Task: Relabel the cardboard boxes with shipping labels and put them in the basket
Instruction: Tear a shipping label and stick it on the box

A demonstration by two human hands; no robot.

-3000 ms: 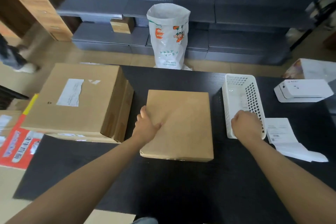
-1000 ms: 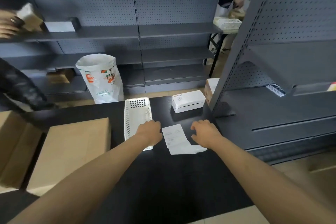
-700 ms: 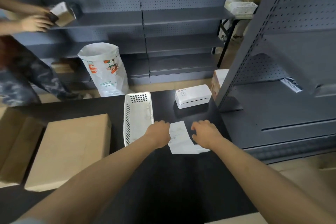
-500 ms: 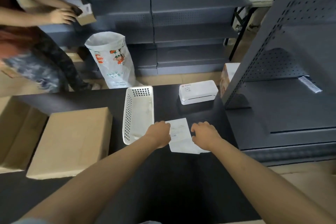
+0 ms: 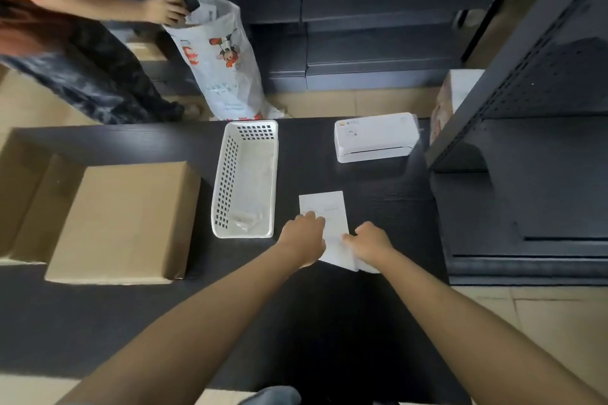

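Observation:
A white shipping label [image 5: 324, 210] lies on the black table [image 5: 329, 322], right of the white perforated basket [image 5: 245, 181]. My left hand [image 5: 304, 237] has curled fingers on the label's left edge. My right hand [image 5: 368, 242] grips its lower right corner, where a paper edge sticks out beneath the hand. A plain cardboard box [image 5: 121, 220] lies flat to the left of the basket, apart from both hands. A bigger cardboard box [image 5: 23, 194] sits against it at the far left.
A white label printer [image 5: 375, 136] stands at the table's back right. A dark metal shelf unit [image 5: 526, 174] closes the right side. Behind the table another person [image 5: 82, 43] handles a white printed bag [image 5: 220, 59] on the floor.
My left hand left the cardboard box and both hands moved right onto the label. The view swung right, then tilted down. The other person moved to the white bag.

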